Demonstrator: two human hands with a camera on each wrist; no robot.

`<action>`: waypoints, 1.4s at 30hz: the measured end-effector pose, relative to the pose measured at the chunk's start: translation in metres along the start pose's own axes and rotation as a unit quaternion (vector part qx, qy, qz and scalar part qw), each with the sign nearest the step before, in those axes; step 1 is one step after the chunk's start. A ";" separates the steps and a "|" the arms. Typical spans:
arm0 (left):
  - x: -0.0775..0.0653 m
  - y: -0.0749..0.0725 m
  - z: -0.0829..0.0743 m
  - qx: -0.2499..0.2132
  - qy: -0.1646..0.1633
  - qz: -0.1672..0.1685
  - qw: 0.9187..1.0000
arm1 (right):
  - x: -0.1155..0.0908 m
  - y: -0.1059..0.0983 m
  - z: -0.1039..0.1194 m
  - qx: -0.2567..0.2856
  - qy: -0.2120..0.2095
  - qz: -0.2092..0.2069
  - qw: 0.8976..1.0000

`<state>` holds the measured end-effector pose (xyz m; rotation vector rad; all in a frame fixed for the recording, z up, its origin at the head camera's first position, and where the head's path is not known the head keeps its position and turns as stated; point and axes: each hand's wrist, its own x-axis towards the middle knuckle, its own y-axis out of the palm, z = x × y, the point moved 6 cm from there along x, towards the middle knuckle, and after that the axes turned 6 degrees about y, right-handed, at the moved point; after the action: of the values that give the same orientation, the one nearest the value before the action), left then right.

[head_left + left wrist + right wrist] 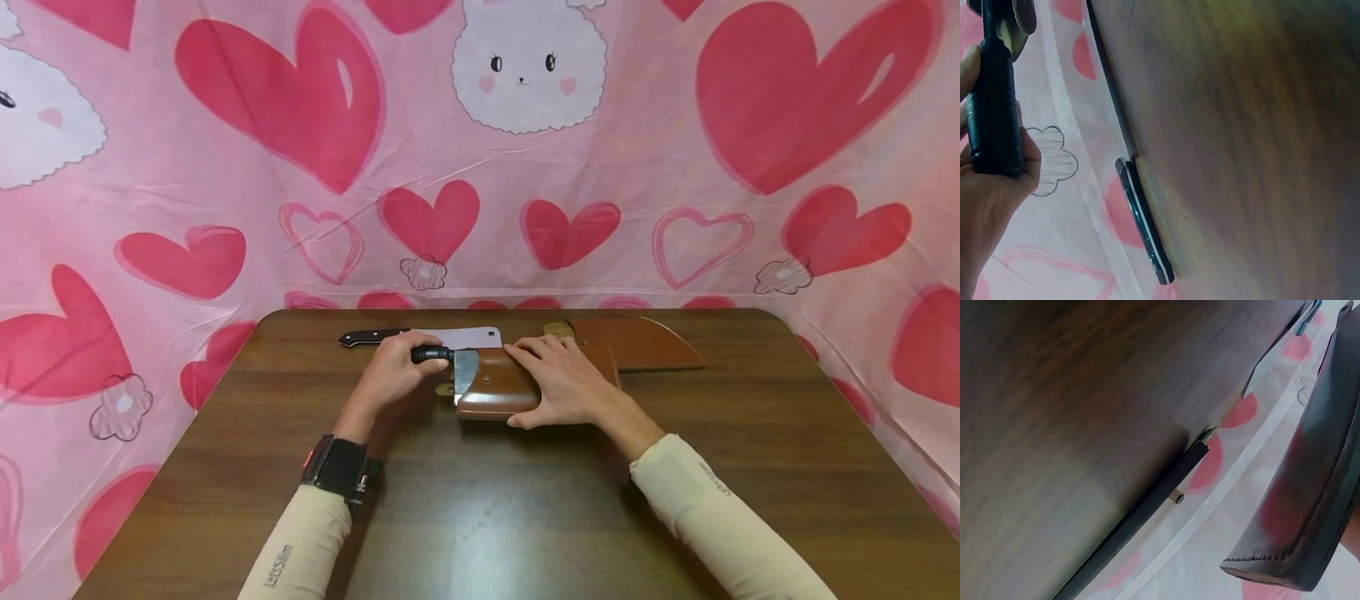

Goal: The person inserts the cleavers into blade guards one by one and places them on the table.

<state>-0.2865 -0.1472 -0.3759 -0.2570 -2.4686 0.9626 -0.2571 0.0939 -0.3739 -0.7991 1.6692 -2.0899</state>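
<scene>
My left hand (393, 371) grips the black handle (997, 112) of a broad-bladed knife. Part of its grey blade (464, 371) shows at the mouth of a brown leather sheath (498, 398); the rest is hidden inside. On the sheath's other end, my right hand (566, 387) holds it with the thumb at the near edge and the fingers across the far side. A brass-coloured stud sits on the sheath, and its strap end (445, 389) sticks out to the left. In the right wrist view the held sheath (1310, 500) is raised above the table.
Behind the hands lies a cleaver with a pale blade (472, 337) and a black riveted handle (367, 337) to the left. A second brown leather sheath (645, 343) lies at the back right. The wooden table (480, 517) ends at a pink heart-patterned cloth (525, 167).
</scene>
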 end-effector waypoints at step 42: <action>0.005 0.008 -0.012 0.011 0.018 0.016 1.000 | 0.005 0.002 0.011 -0.003 -0.003 0.005 1.000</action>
<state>-0.2848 -0.1323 -0.3716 -0.3046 -2.4257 0.9896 -0.2547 0.0820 -0.3727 -0.7970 1.6735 -2.0756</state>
